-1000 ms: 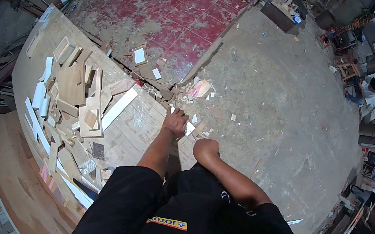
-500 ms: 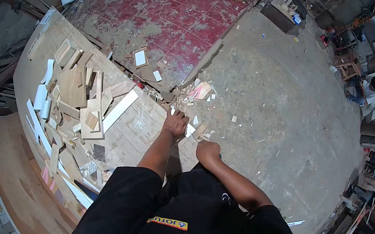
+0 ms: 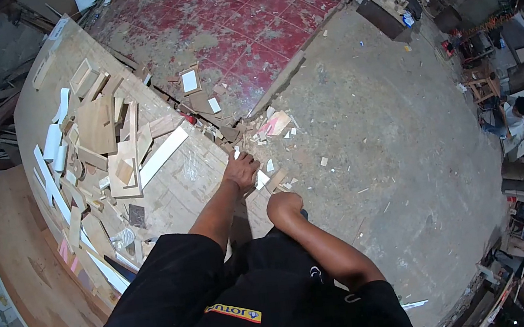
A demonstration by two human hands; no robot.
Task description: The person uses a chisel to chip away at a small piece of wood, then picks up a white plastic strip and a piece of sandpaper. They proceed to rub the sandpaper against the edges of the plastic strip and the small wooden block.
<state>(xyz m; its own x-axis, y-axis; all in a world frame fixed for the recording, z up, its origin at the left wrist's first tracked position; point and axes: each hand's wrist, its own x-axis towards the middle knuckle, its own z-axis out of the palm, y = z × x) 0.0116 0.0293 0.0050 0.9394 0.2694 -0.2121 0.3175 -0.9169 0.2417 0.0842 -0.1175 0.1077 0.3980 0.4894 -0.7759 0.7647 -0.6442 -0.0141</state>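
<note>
My left hand point(image 3: 241, 170) is closed over a narrow white-faced piece of board point(image 3: 261, 179) at the corner of the wooden worktable point(image 3: 210, 170). White shows past its fingertips and again on the side towards my right hand. My right hand point(image 3: 285, 206) is a fist just off the table edge, close to my body. A bit of dark blue shows behind this fist, but what it grips is mostly hidden. Beside the white piece lies a small tan wood offcut point(image 3: 276, 182).
Wood offcuts point(image 3: 97, 125) and a long white strip point(image 3: 164, 156) lie on the table's left. Scraps point(image 3: 275, 124) litter the concrete floor point(image 3: 395, 166) beyond the corner. Red tiles point(image 3: 246, 40) lie further off. A person point(image 3: 513, 120) sits at far right.
My right fist has shifted slightly up and to the left, nearer the table. My left hand stays on the white piece. The whole view has shifted slightly left.
</note>
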